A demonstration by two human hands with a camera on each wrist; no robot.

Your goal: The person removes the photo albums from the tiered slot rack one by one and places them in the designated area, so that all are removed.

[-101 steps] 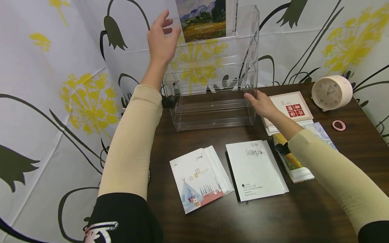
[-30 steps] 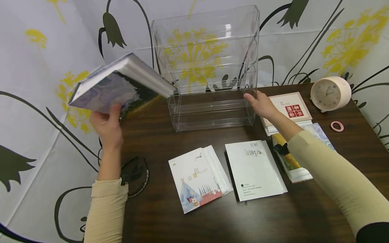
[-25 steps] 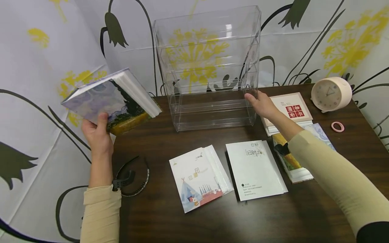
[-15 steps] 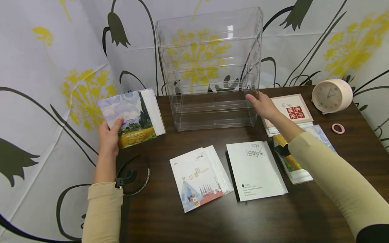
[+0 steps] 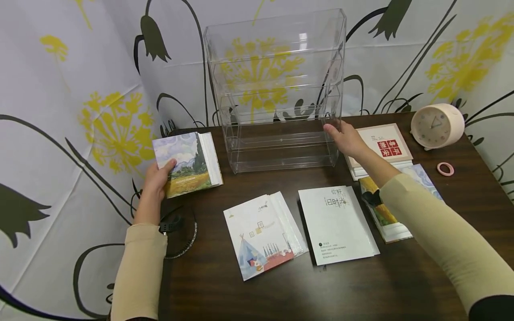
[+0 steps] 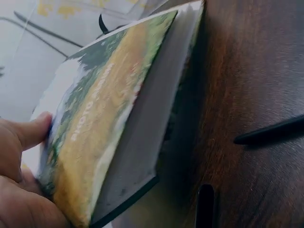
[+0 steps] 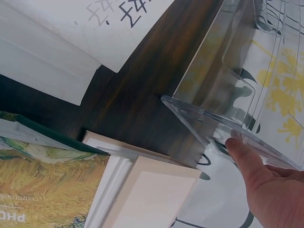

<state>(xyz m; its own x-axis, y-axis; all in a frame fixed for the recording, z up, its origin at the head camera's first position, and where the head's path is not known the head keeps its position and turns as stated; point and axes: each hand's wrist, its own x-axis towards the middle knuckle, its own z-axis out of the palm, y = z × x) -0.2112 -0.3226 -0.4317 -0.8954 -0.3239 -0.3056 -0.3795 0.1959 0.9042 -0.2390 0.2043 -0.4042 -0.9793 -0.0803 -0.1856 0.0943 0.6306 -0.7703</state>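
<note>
My left hand [image 5: 158,179] grips the left side of a photo album [image 5: 182,162] with a landscape painting on its cover, thumb on top. In the left wrist view the album [image 6: 102,114] is tilted, its pages spread a little, low over the table. My right hand [image 5: 344,139] holds the right side wall of a clear acrylic tiered rack [image 5: 281,162], whose tiers hold nothing. Up close the thumb of the right hand [image 7: 270,190] lies on the rack's edge; the other fingers are mostly hidden.
White albums with a tent drawing [image 5: 261,240] and with Chinese lettering [image 5: 337,232] lie in front of the rack. A pink-bordered album with a red print [image 5: 383,142], another painted album [image 5: 391,227], a round clock [image 5: 435,127] and a pink ring [image 5: 445,168] are right. A dark headband [image 5: 192,240] lies left.
My left hand has taken the painted album out of the rack's top tier and brought it left and down to the table's left side. My right hand has stayed on the rack.
</note>
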